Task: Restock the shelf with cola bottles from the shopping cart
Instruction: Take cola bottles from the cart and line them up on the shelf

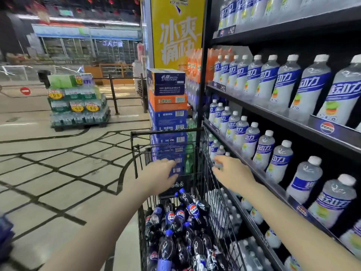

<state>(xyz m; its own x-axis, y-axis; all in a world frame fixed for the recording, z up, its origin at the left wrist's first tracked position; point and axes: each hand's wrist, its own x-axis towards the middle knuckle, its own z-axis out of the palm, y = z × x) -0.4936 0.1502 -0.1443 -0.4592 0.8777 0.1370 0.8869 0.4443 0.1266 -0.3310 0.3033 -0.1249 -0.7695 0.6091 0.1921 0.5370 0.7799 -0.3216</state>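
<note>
A black wire shopping cart (136, 145) stands in front of me, its basket holding several dark cola bottles (181, 216) with blue caps and blue labels. My left hand (158, 175) hovers above the cart's far end with fingers relaxed, holding nothing. My right hand (230, 171) reaches over the cart's right rim, close to the black shelf (273, 184), fingers loosely spread and empty. The shelf's rows carry pale bottles (281, 83) with blue and white labels. No cola bottle is visible on these rows.
Stacked blue and orange drink cartons (168, 106) stand beyond the cart beside a yellow pillar sign (175, 34). A pallet of shrink-wrapped water packs (78, 102) sits on the tiled floor at the left, near a black railing (113, 94).
</note>
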